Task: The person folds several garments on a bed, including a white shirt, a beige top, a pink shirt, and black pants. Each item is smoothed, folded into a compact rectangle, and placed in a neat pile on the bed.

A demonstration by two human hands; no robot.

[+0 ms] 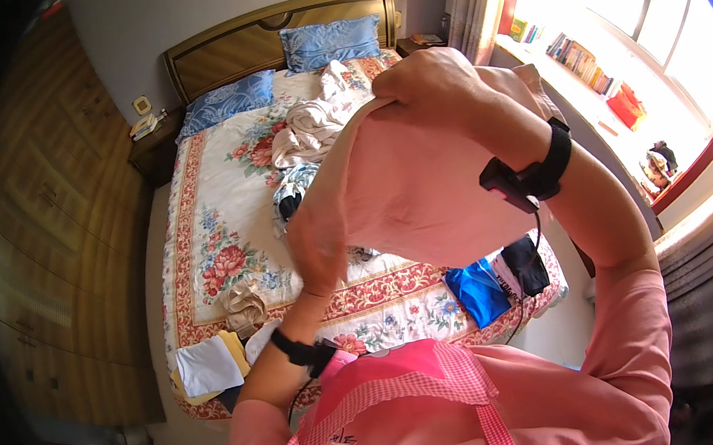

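Note:
A pale pink cloth garment (430,183) is spread in the air in front of me, above the bed. My right hand (429,77) is closed on its upper edge, near the far side of the bed. Lower and to the left, my left hand (320,248) is at the garment's left edge; it is blurred, and its fingers are partly hidden, so its hold cannot be made out. Beyond the garment lies a crumpled light beige cloth (309,127) on the floral bedspread (198,180), with a patterned blue-and-white cloth (298,183) beside it.
Folded white (209,365) and yellow clothes lie at the bed's near left corner, by a crumpled beige cloth (245,304). Blue (479,291) and black folded clothes (526,267) lie at the near right. Blue pillows (331,43) rest by the headboard. A wardrobe (60,219) stands left; books (579,62) line the windowsill.

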